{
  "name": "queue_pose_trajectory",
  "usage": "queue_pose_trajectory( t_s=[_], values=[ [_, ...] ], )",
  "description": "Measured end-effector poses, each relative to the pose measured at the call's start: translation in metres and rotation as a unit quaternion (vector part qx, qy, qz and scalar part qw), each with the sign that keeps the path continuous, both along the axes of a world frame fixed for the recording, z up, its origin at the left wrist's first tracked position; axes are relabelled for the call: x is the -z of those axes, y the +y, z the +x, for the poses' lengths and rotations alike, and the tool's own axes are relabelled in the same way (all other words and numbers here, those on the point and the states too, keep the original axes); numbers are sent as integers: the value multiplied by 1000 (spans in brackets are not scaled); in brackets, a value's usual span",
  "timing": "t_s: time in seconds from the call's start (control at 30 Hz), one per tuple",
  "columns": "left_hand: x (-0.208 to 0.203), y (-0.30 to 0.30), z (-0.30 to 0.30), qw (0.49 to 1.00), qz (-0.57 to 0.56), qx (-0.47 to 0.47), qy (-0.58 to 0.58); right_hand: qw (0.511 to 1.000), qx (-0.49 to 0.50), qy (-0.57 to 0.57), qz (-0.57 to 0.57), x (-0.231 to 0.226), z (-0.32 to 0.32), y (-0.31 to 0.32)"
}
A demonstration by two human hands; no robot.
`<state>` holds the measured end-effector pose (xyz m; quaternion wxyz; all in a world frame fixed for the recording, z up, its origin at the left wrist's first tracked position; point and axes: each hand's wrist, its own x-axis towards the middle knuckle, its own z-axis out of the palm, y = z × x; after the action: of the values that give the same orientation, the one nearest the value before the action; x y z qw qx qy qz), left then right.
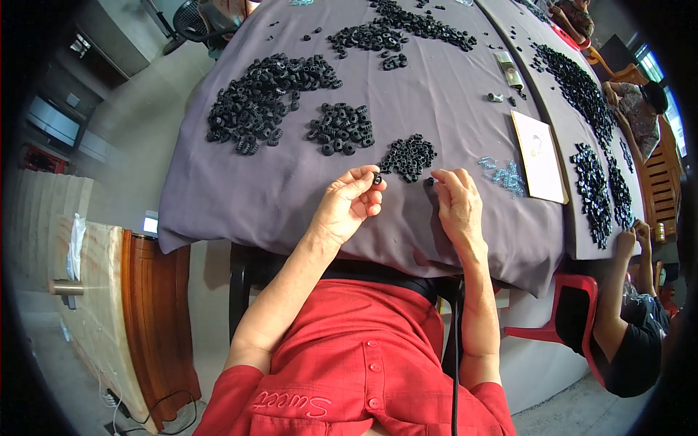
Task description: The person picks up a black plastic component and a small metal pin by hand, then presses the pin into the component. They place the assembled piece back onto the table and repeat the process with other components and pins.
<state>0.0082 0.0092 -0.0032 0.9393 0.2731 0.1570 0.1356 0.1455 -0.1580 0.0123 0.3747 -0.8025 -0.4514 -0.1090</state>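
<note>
My left hand (345, 203) pinches a small black ring-shaped plastic part (377, 179) between thumb and forefinger, the other fingers curled loosely. My right hand (458, 203) has its fingers drawn together, and a small dark piece (430, 182) shows at the tips; its shape is too small to make out. Just beyond both hands lies a pile of small black rings (408, 158). Farther left is a heap of larger rounded black parts (340, 129). Clear bluish small pieces (503, 176) are scattered to the right of my right hand.
A grey-purple cloth (240, 192) covers the table. Large black heaps (269, 98) lie at the far left and far middle. A white board (538, 156) and a tube (509, 70) lie on the right. A co-worker (632, 327) sits at the adjoining table beside a red chair (574, 312).
</note>
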Motion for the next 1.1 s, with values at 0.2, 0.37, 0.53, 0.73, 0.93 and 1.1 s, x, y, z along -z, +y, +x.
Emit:
queue_pose_trajectory(
  t_s=[0.2,0.37,0.53,0.73,0.93,1.1],
  values=[
    [0,-2,2,1000,9,-1,16,998,12,-28,-55,6,1,6],
    [3,-4,2,998,55,-5,18,998,9,50,-45,3,-2,6],
    [5,-8,2,997,79,-5,9,911,-24,389,136,-2,-12,9],
    [3,-13,4,993,109,-28,35,839,-111,502,177,-8,-36,20],
    [6,-16,4,991,125,-47,27,837,-116,506,174,-6,-41,24],
    [4,-21,5,979,182,-64,62,853,-82,500,123,-9,-41,23]
  ],
)
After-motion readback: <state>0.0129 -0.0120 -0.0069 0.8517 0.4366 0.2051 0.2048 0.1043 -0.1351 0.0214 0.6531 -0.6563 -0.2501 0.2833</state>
